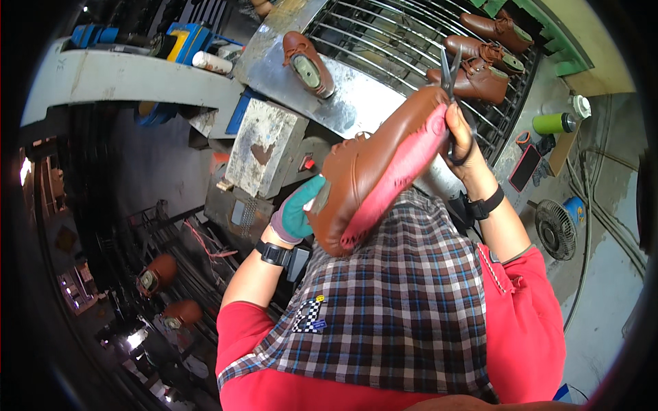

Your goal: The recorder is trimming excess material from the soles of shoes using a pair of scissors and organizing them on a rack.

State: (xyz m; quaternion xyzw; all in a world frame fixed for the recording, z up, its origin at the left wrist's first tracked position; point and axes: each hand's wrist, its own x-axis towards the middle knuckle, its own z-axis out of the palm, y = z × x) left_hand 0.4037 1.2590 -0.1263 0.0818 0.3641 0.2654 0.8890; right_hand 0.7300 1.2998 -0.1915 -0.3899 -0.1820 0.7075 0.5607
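A brown leather shoe (370, 161) is tilted in front of my chest, its pink underside (404, 168) turned toward the right. My left hand (299, 207), in a teal glove, grips it around the opening near the heel end; part of the fingers is hidden behind the shoe. Bare and closed, my right hand (461, 137) holds a pair of scissors (449, 72) beside the toe. The scissor blades point up and away from me, their tips slightly apart. The fingers of this hand are at the pink edge of the toe.
Another brown shoe (308, 65) lies on the metal ledge (356, 103). Several brown shoes (480, 75) sit on the roller rack (384, 34). A grey machine block (264, 147) stands at left. To the right are a green bottle (554, 123), a phone (525, 168) and a fan (555, 229).
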